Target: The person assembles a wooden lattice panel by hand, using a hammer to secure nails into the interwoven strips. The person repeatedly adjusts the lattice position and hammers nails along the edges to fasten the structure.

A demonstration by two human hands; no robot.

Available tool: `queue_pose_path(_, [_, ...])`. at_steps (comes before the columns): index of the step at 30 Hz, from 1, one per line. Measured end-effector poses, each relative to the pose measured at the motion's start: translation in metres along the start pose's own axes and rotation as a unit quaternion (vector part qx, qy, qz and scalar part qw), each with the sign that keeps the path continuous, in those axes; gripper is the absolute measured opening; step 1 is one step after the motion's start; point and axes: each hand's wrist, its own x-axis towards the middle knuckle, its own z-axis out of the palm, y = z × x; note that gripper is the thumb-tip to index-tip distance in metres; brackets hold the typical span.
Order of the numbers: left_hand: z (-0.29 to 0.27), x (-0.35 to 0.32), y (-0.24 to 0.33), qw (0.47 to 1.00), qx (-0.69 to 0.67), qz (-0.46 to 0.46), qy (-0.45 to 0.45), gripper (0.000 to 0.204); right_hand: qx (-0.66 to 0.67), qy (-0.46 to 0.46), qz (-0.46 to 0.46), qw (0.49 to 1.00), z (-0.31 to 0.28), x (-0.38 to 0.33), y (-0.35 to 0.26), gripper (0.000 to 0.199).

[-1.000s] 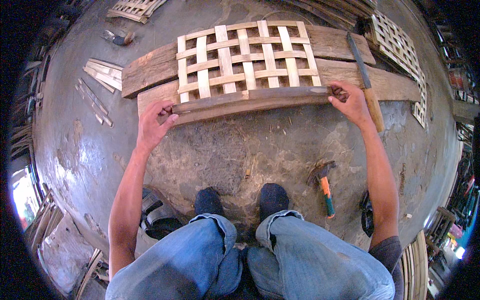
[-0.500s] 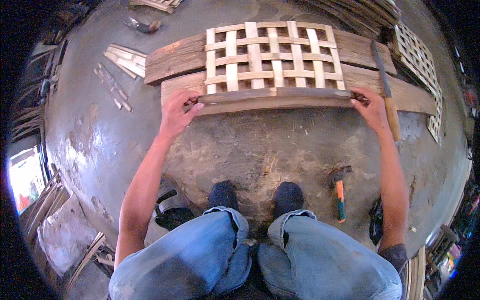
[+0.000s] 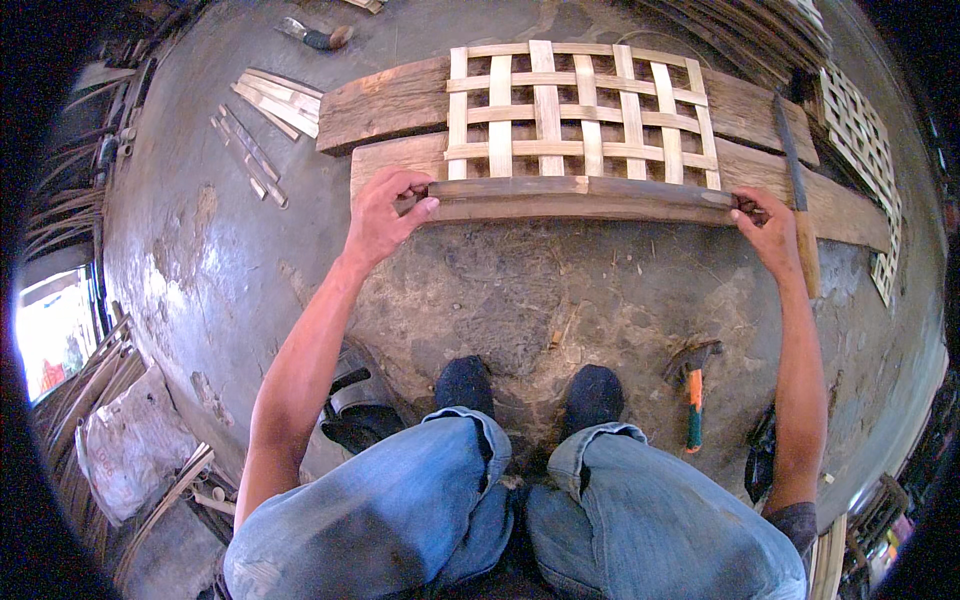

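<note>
A dark bamboo strip (image 3: 520, 187) with a node near its middle lies along the near edge of a pale woven bamboo lattice (image 3: 547, 110). My left hand (image 3: 388, 215) pinches its left end between thumb and fingers. At the other end, my right hand (image 3: 770, 235) has its thumb and fingers closed on the strip. The lattice rests across thick wooden planks (image 3: 385, 100), with square gaps between its strips. Just past my right hand, a long knife (image 3: 790, 150) with a wooden handle lies across the planks.
A hammer (image 3: 695, 405) with an orange and green handle lies on the floor before my right knee. Left of the planks are pale bamboo slats (image 3: 275, 105), darker strips (image 3: 250, 160) and another handled tool (image 3: 315, 35). A second woven lattice (image 3: 860, 150) leans at the far right.
The whole scene has shifted a little to the right in the picture. Both hands keep hold of the strip's ends, and it stays along the lattice's near edge.
</note>
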Motion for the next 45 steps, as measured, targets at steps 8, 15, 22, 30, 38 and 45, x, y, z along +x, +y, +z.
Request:
queue_pose_path(8, [-0.002, 0.001, -0.002, 1.0, 0.016, 0.01, -0.014, 0.03, 0.004, 0.002, 0.004, 1.0, 0.0, 0.0, -0.001, 0.037])
queue_pose_path(15, [-0.002, 0.0, -0.004, 1.0, 0.017, 0.001, -0.005, 0.037, 0.041, 0.013, 0.02, 0.999, 0.001, -0.003, 0.003, 0.044])
queue_pose_path(22, [-0.002, -0.003, -0.009, 1.0, 0.017, 0.01, 0.002, 0.036, 0.028, 0.015, -0.01, 0.999, 0.003, 0.001, -0.004, 0.039])
queue_pose_path(30, [-0.001, -0.002, -0.001, 1.0, -0.008, 0.016, 0.013, 0.034, 0.051, 0.021, 0.015, 0.998, 0.002, -0.004, -0.01, 0.038])
queue_pose_path(38, [-0.001, -0.003, -0.004, 1.0, -0.007, 0.007, 0.01, 0.034, 0.058, 0.019, 0.012, 0.998, 0.003, -0.002, -0.001, 0.039])
queue_pose_path(45, [0.001, -0.001, -0.005, 1.0, 0.002, 0.005, 0.009, 0.031, 0.007, 0.007, -0.033, 0.999, 0.0, -0.001, 0.005, 0.038])
